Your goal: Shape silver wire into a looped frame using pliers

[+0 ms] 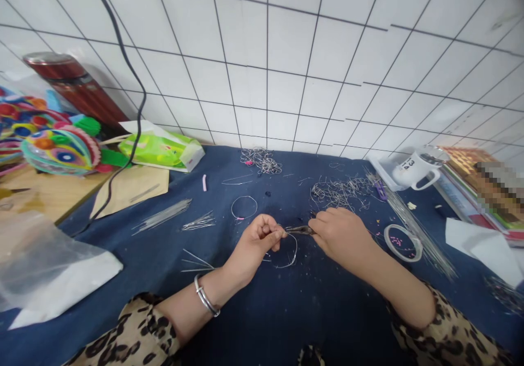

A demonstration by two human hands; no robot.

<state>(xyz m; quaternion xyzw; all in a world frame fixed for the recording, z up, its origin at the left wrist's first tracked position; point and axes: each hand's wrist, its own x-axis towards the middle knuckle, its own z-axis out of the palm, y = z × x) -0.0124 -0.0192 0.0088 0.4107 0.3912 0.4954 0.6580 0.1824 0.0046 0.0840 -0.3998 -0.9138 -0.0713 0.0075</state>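
Note:
Near the middle of the blue cloth, my left hand (266, 239) pinches a thin wire ring (295, 249) between thumb and fingers. The ring's loop hangs down and to the right of the fingertips. My right hand (338, 229) is wrapped round a pair of pliers (301, 229), whose jaws point left and meet the wire by my left fingertips. Whether the jaws are closed on it I cannot tell. Just behind my left hand lies another wire ring (244, 208) with a small pink piece on it.
Bundles of straight wire (164, 216) lie left, tangled wire (341, 191) behind my right hand. Right are a round dish of pink beads (403, 243), long wires (417, 235) and a white mug (413, 169). A green tissue pack (164, 150) and plastic bag (57, 268) sit left.

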